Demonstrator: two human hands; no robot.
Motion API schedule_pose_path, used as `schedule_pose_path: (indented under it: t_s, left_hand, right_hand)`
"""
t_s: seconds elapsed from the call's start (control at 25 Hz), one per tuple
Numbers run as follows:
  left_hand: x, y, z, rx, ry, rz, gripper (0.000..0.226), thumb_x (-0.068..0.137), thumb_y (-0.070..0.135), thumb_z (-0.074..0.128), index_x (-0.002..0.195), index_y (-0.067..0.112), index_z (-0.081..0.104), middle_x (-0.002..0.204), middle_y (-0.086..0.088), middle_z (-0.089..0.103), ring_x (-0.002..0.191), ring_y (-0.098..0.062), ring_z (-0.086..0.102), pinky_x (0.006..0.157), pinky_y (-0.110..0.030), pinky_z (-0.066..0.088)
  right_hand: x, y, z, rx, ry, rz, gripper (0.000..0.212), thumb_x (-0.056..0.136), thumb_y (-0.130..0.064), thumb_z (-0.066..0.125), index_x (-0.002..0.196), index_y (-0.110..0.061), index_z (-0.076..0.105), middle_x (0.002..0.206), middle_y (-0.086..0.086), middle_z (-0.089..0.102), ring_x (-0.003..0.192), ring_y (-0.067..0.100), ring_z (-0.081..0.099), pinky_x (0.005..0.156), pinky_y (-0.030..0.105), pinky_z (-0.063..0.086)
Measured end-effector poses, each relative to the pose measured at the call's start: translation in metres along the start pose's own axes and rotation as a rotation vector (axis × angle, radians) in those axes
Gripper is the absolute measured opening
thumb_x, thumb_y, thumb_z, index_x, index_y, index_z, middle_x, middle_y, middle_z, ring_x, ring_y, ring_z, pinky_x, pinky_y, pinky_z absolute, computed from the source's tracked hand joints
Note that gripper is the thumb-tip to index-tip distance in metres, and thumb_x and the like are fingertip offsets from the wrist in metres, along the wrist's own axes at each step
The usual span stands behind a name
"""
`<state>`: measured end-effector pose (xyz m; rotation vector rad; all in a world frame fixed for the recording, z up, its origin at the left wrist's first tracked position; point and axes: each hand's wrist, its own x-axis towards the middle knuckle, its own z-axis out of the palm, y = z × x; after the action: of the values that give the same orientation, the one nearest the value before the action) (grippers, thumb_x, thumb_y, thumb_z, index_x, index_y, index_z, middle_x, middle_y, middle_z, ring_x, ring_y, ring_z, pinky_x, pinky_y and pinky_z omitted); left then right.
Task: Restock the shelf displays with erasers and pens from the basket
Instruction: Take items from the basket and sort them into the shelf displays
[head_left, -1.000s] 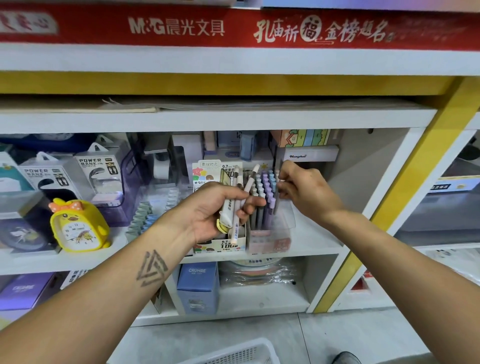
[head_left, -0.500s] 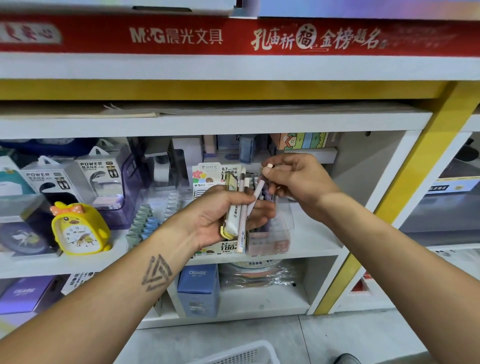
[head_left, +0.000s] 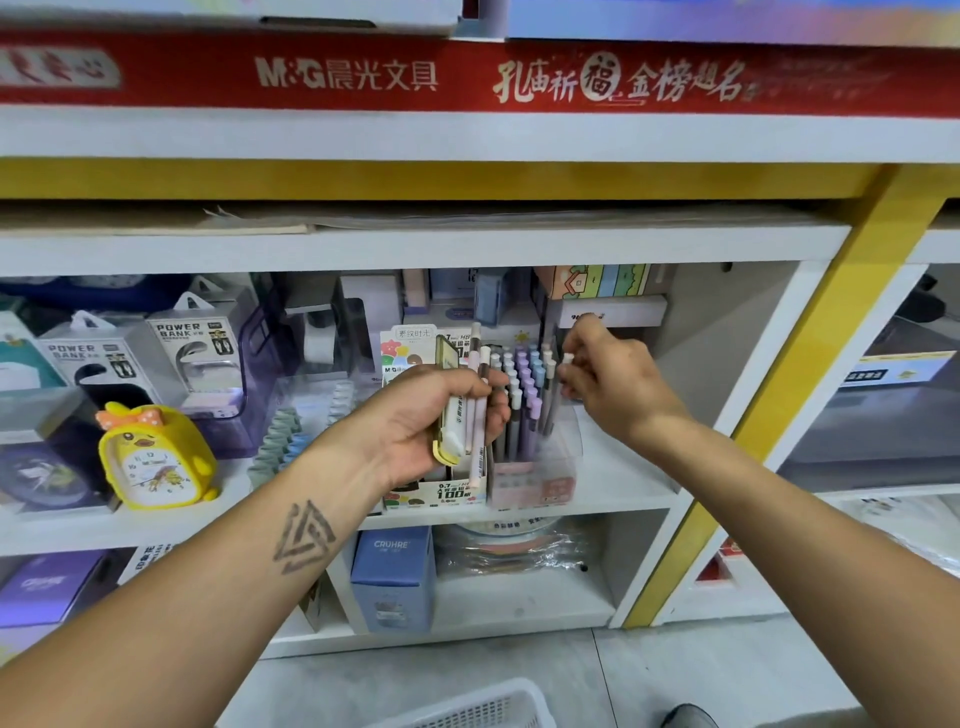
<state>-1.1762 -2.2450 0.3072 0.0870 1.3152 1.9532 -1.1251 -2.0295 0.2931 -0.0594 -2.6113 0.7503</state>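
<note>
On the left of the shelf (head_left: 623, 496) a yellow duck clock (head_left: 150, 457) stood beside power bank boxes (head_left: 192, 358), well apart from the work. Toward the middle, the left hand (head_left: 431, 415) was curled round a small bundle of pens (head_left: 480, 400) and a yellow-edged eraser pack (head_left: 451, 410), their long axes nearly upright and tilted slightly, tips above the fist. The bundle hung just in front of a printed lead box (head_left: 441, 488). Just right of that fist stood the clear pen display (head_left: 535, 467), its rows of pastel capped pens upright. Further right, the right hand (head_left: 602, 379) pinched a single pen (head_left: 563, 382) near its white cap, shaft pointing down toward the display's right edge; whether its tip was already inside could not be told. The right hand was the nearer to the open slots, so the pen probably needed only a straight drop along its own axis. The white basket (head_left: 483, 706) sat on the floor below, its contents hidden.
</note>
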Motion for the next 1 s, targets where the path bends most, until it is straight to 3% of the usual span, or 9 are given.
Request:
schedule_pose_path:
  t_s: [0.16,0.24,0.36,0.44,0.56,0.68,0.8,0.88,1.0]
  left_hand:
    - [-0.001,-0.004,0.002,0.009,-0.058,-0.009,0.020,0.089,-0.007,0.054,0.103,-0.004,0.069,0.086,-0.021,0.073,0.072,-0.029,0.073,0.062,-0.033,0.060]
    - [-0.003,-0.005,0.003,0.035,-0.129,-0.005,0.018,0.082,-0.004,0.062,0.097,-0.003,0.074,0.100,-0.023,0.073,0.084,-0.031,0.074,0.072,-0.037,0.062]
    - [-0.003,-0.007,0.004,0.041,-0.194,0.002,0.027,0.077,-0.002,0.067,0.104,-0.004,0.071,0.112,-0.025,0.070,0.099,-0.035,0.071,0.080,-0.042,0.060]
    - [-0.001,-0.008,0.003,0.026,-0.210,-0.007,0.034,0.080,-0.003,0.066,0.113,-0.006,0.064,0.115,-0.026,0.069,0.102,-0.037,0.070,0.078,-0.044,0.060]
    - [0.000,-0.009,0.003,0.060,-0.221,-0.005,0.033,0.082,-0.003,0.064,0.115,-0.009,0.064,0.117,-0.026,0.068,0.107,-0.039,0.068,0.080,-0.047,0.059]
    - [0.001,-0.009,0.004,0.067,-0.251,0.000,0.032,0.086,-0.003,0.062,0.117,-0.009,0.063,0.120,-0.027,0.066,0.111,-0.041,0.065,0.086,-0.054,0.056]
    - [-0.001,-0.005,0.002,-0.005,-0.210,0.025,0.024,0.086,-0.007,0.059,0.110,-0.009,0.060,0.112,-0.031,0.067,0.102,-0.041,0.069,0.081,-0.049,0.059]
    - [0.000,-0.001,0.000,-0.023,-0.092,0.035,0.015,0.087,-0.006,0.059,0.102,-0.005,0.061,0.098,-0.028,0.072,0.079,-0.032,0.074,0.065,-0.036,0.061]
    - [0.001,0.002,-0.001,-0.002,-0.011,0.013,0.003,0.091,-0.001,0.060,0.092,0.002,0.062,0.074,-0.015,0.065,0.049,-0.013,0.055,0.042,-0.019,0.044]
  right_hand:
    - [-0.001,0.002,0.006,0.016,-0.069,-0.011,0.023,0.098,-0.012,0.054,0.088,-0.028,0.041,0.078,0.001,0.066,0.073,0.019,0.068,0.070,0.047,0.059]
    - [0.000,0.001,0.008,-0.083,-0.093,-0.052,0.009,0.098,-0.014,0.055,0.091,-0.020,0.055,0.079,0.003,0.067,0.075,0.024,0.066,0.070,0.046,0.056]
    - [0.007,-0.005,0.005,-0.256,-0.025,-0.105,0.016,0.096,-0.018,0.059,0.098,-0.011,0.073,0.094,0.005,0.070,0.087,0.025,0.063,0.078,0.040,0.052]
    - [0.011,-0.016,-0.001,0.028,0.044,0.024,0.017,0.096,-0.024,0.064,0.104,-0.014,0.074,0.094,0.001,0.073,0.082,0.017,0.065,0.073,0.029,0.051]
    - [0.009,-0.035,-0.002,0.639,-0.083,0.247,0.018,0.089,-0.026,0.075,0.104,-0.016,0.072,0.077,-0.001,0.075,0.057,0.006,0.061,0.049,0.017,0.044]
    - [0.007,-0.042,-0.002,0.789,-0.127,0.318,0.015,0.085,-0.007,0.076,0.099,-0.004,0.072,0.071,0.002,0.072,0.051,0.007,0.057,0.047,0.018,0.043]
    - [0.014,-0.034,-0.017,0.861,0.064,0.363,0.007,0.087,0.002,0.069,0.093,0.002,0.070,0.066,0.007,0.068,0.050,0.013,0.055,0.048,0.024,0.044]
    - [0.017,-0.024,-0.027,0.687,0.209,0.287,0.004,0.089,0.001,0.066,0.093,0.001,0.067,0.064,0.007,0.067,0.049,0.015,0.057,0.049,0.029,0.050]
    - [0.013,-0.015,-0.024,0.317,0.172,0.136,0.005,0.091,-0.007,0.068,0.095,-0.007,0.065,0.077,0.011,0.070,0.068,0.026,0.070,0.069,0.043,0.060]
